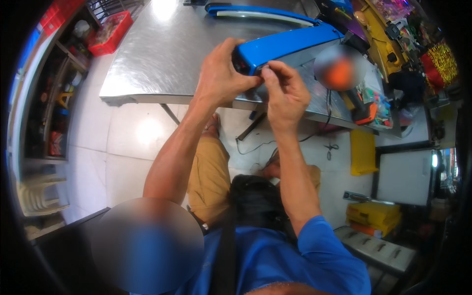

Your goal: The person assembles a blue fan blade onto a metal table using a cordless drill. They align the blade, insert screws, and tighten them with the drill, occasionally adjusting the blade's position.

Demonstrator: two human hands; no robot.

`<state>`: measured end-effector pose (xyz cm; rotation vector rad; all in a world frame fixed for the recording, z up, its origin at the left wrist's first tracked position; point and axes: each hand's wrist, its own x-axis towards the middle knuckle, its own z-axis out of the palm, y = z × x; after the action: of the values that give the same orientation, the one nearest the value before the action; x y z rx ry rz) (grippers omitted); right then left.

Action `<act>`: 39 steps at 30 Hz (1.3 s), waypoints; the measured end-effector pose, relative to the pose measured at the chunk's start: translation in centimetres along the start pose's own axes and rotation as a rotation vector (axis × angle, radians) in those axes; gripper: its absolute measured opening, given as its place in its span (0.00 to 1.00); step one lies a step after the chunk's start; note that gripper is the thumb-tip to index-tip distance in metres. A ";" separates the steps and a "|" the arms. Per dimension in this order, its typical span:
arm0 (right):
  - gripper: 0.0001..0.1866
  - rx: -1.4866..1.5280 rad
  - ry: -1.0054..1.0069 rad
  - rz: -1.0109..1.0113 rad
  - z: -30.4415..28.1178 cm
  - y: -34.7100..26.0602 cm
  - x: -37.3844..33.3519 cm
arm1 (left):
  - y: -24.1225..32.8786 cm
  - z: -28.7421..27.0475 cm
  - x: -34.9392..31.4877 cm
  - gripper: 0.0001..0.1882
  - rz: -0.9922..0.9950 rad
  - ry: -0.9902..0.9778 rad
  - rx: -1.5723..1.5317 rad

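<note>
On the metal table lies a long blue hinged device [285, 44], shaped like a hand bag sealer. Its slim blue arm [265, 10], with a pale strip along it, is swung away on the far side and joins the body at the right. My left hand [221, 73] is closed around the wide left end of the body, thumb at the near edge. My right hand [286, 93] pinches at the near corner of that same end, thumb against forefinger. A small dark bit shows at those fingertips, too small to name. The end face is partly hidden by my left hand.
The steel table [147, 59] stretches left and away. Plastic bits and an orange-and-black tool [365, 115] crowd its right end. A red crate [112, 33] stands on the floor at far left. Scissors [330, 149] and a thin cable [255, 147] lie below.
</note>
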<state>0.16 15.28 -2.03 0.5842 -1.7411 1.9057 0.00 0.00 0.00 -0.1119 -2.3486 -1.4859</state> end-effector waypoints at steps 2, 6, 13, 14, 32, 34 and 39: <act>0.07 0.007 0.014 0.035 -0.1 -0.2 -0.1 | -0.1 0.1 -0.1 0.37 0.017 0.022 0.022; 0.06 -0.237 0.012 -0.150 -0.3 0.2 -0.2 | -0.5 0.3 0.0 0.38 0.028 0.029 0.024; 0.07 -0.230 0.069 -0.161 0.4 0.6 -0.5 | -0.5 0.2 0.0 0.37 0.027 0.022 0.041; 0.07 -0.269 0.072 -0.181 0.5 0.6 -0.5 | -0.5 0.2 0.0 0.36 0.028 0.023 0.039; 0.06 -0.679 -0.268 -0.327 -0.6 -3.2 1.3 | -0.5 0.2 0.0 0.35 0.090 0.078 0.098; 0.06 -0.696 -0.272 -0.329 -0.4 -3.1 1.5 | -0.6 0.3 0.0 0.35 0.084 0.066 0.080; 0.08 -0.744 -0.319 -0.237 -0.4 -3.4 1.6 | -0.5 0.4 0.0 0.38 0.094 0.067 0.065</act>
<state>0.99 15.97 1.56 0.7719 -2.2692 0.9241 -0.20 0.11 -0.63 -0.1509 -2.3026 -1.3481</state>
